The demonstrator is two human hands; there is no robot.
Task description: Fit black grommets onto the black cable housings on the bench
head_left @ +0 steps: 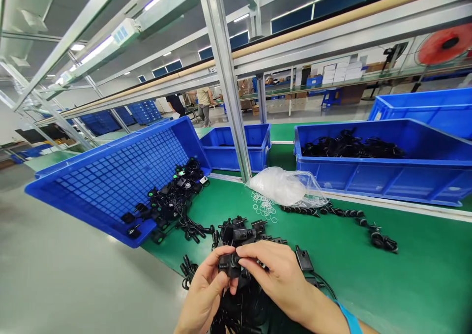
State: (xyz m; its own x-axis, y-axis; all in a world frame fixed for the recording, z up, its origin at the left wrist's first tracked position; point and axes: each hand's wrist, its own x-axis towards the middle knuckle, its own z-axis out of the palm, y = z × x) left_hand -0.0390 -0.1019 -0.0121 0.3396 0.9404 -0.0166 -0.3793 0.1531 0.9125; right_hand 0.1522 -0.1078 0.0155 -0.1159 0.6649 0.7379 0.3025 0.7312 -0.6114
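My left hand [206, 285] grips a small black pump-like unit [225, 265] by its body, thumb in front and fingers behind. From the right, my right hand [275, 270] pinches a round black part at the end of that unit; a thin light ring seems to show there, though the fingertips partly cover it. Below and behind both hands lies a pile of similar black units with cables [243, 233]. One more black unit [304, 259] lies just right of my right hand. Clear rings [263, 207] are scattered beyond the pile, beside a plastic bag of white material [280, 186].
A tipped blue crate [121, 171] at left spills black cabled units [177, 196] onto the green table [416, 275]. Blue bins [368, 176] stand along the back, one holding black parts. A row of black ring-shaped pieces [342, 212] lies at right. A metal post [228, 78] rises behind.
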